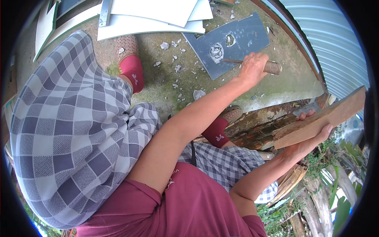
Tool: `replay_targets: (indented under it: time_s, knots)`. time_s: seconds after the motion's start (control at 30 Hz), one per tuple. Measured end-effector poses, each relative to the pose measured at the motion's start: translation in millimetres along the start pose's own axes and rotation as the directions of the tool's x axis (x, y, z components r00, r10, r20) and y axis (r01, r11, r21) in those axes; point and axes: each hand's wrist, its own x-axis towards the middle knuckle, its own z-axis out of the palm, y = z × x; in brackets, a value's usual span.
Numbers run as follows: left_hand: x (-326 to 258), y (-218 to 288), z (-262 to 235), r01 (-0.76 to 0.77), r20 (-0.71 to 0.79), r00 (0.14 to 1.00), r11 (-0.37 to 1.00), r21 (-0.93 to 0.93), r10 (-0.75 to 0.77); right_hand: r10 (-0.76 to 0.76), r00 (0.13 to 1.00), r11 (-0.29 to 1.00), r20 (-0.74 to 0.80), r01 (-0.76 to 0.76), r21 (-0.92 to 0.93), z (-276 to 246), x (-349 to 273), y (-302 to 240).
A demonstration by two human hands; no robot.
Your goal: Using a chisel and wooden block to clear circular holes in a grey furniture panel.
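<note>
My left hand point(252, 68) is shut on a wood-handled chisel point(272, 67). Its metal tip rests at a chipped hole point(216, 51) in a dark grey tile point(244, 37) lying on the ground. A second, smaller chipped hole point(229, 40) sits just beyond it. My right hand point(312, 138) grips a thick wooden plank point(327, 118) from below, holding it up to the right, well apart from the tile. My knees in checked cloth point(71, 118) fill the left of the view.
White tile chips point(177, 67) are scattered over the mossy concrete. Several white tiles point(150, 17) are stacked at the top. My feet in red socks and slippers point(130, 63) stand near the grey tile. A corrugated metal wall point(331, 43) and old bricks point(256, 130) lie right.
</note>
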Motion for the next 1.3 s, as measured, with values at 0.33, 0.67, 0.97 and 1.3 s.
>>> replay_targets:
  time_s: [0.33, 0.67, 0.97, 1.3]
  knots:
    - [-18.8, 7.2, 13.7, -0.097, 0.083, 0.992, 0.995, 0.036, 0.094, -0.008, 1.000, 1.000, -0.014, 0.008, -0.017, -2.8, -0.5, 4.4]
    - [-20.5, 8.0, 18.7, -0.107, 0.150, 0.984, 0.994, 0.034, 0.101, 0.053, 0.998, 0.999, -0.026, -0.053, 0.004, -10.7, -1.0, 0.1]
    - [-7.0, 10.9, 12.0, -0.078, 0.171, 0.983, 0.995, 0.066, 0.066, 0.040, 0.999, 0.999, -0.029, -0.039, 0.015, -20.9, -1.0, -0.6]
    - [-4.3, 14.7, 12.5, -0.056, 0.119, 0.991, 0.998, 0.002, 0.055, 0.008, 0.996, 1.000, -0.085, -0.009, -0.010, -22.4, 0.9, 2.9]
